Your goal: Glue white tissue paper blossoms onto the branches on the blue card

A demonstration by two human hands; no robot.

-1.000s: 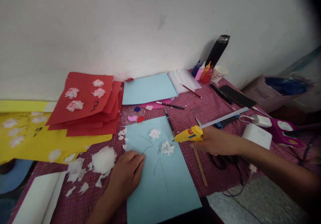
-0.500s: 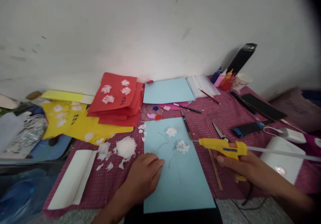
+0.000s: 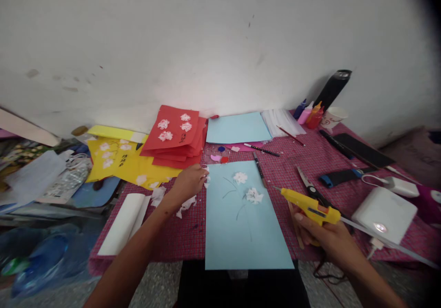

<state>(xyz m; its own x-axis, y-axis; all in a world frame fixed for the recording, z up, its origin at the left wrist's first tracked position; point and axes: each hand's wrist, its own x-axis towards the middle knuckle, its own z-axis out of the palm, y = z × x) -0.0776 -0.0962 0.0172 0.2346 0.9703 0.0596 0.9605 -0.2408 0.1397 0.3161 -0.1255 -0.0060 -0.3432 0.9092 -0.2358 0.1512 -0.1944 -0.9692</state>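
My right hand (image 3: 320, 236) is wrapped round a yellow hot glue gun (image 3: 306, 205) with a long glue stick out of its back. The nozzle points left, just off the right edge of a light blue sheet of paper (image 3: 237, 234). Two white crumpled paper flowers, one upper (image 3: 240, 177) and one lower (image 3: 254, 195), sit on the sheet among thin drawn stems. My left hand (image 3: 190, 180) is at the sheet's upper left edge, fingers curled together over small white paper scraps (image 3: 206, 181). Whatever is between its fingertips is hidden.
Red cards with paper flowers (image 3: 175, 126) and yellow cards (image 3: 131, 163) lie back left. A folded white paper (image 3: 120, 225) lies front left. Scissors (image 3: 306, 181), a marker (image 3: 259, 169), paint bottles (image 3: 313, 115), a black flask (image 3: 332, 89) and a white charger box (image 3: 386, 213) are to the right.
My left hand has moved up and away from me, off the blue sheet to the small scraps. The glue gun has tilted, its nozzle slightly farther right. The camera view has shifted.
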